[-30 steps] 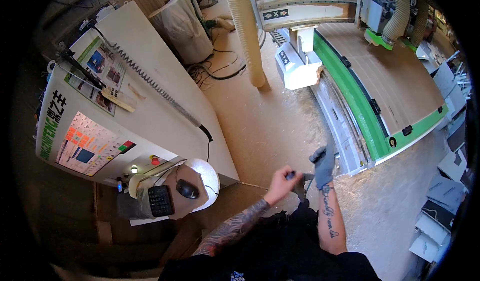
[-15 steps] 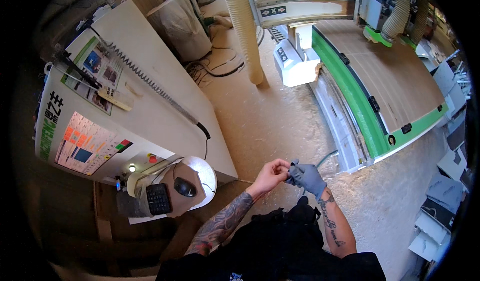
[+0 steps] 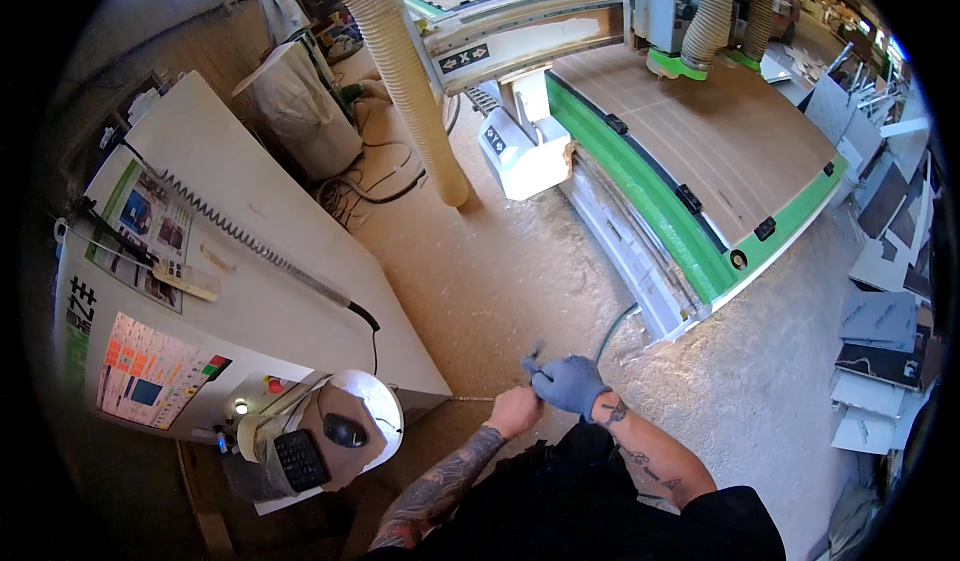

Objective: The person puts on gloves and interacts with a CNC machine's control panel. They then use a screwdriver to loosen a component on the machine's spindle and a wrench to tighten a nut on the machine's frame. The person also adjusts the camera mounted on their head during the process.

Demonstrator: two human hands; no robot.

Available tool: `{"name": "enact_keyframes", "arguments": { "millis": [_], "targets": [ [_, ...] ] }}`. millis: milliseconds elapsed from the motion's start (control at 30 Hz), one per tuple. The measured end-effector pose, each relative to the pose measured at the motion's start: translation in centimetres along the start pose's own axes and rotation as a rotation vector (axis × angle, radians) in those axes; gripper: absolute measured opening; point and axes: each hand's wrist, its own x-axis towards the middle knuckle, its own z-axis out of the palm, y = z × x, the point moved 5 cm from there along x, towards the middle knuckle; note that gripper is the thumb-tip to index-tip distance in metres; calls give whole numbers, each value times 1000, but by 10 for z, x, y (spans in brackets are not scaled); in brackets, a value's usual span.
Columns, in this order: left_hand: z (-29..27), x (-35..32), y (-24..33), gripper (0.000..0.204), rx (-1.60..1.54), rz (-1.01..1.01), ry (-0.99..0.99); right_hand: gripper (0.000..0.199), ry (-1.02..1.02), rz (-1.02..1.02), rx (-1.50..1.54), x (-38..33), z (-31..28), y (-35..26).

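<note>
Your bare left hand point(image 3: 515, 411) is balled up just beside your gloved right hand point(image 3: 572, 384), lower centre of frame. That blurry grey bit point(image 3: 535, 353) pokes roughly upward past the curled gloved fingers, so right's nearer; can't tell what either's pinching tbh.

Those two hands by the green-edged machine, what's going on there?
A person has both hands together, standing between a white cabinet and the green-edged machine. The bare left hand looks closed and meets the right hand, which wears a grey glove. Something grey pokes out beyond it, too blurred to name.
</note>
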Motion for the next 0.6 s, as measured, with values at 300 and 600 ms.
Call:
{"name": "enact_keyframes", "arguments": {
  "millis": [300,600],
  "targets": [
    [5,28,14,25,-1560,-614,45,41,-152,75,-133,12,45,65],
    [-27,40,2,40,-1337,-202,232,38,-217,-450,-26,-28,32,-7]
  ]
}}
